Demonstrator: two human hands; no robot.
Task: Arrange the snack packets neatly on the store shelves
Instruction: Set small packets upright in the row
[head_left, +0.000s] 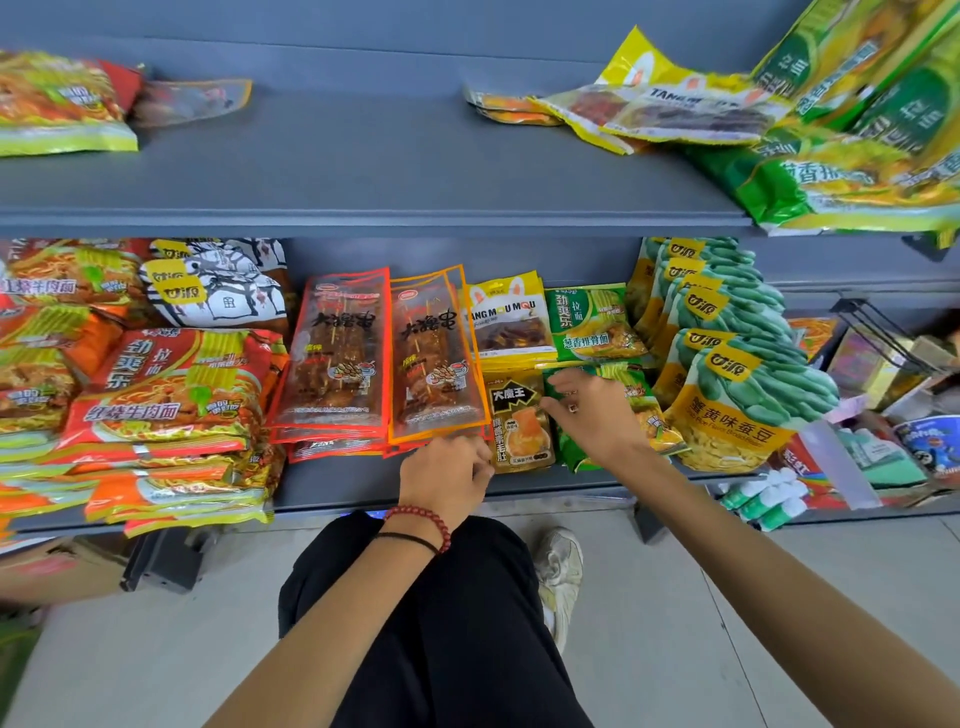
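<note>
On the lower shelf (332, 486) lie two stacks of clear skewer packets, red-edged (335, 358) and orange-edged (434, 358). My left hand (447, 475) sits at the near end of the orange-edged stack, its fingers curled at the packet's bottom corner. To its right a small brown-and-gold packet (517, 421) lies flat. My right hand (592, 413) lies with fingers spread over a green noodle packet (644, 410), fingertips at the edge of the brown-and-gold one. Behind them stand a yellow Tang Mou Mou packet (506, 322) and another green noodle packet (592, 325).
Red noodle packs (171, 395) pile up at left, black-and-white bags (218, 286) behind them. Green-and-yellow broad bean bags (737, 395) stand at right. The upper shelf (363, 171) holds loose yellow and green packets (779, 119) at right and a noodle pack (57, 104) at left.
</note>
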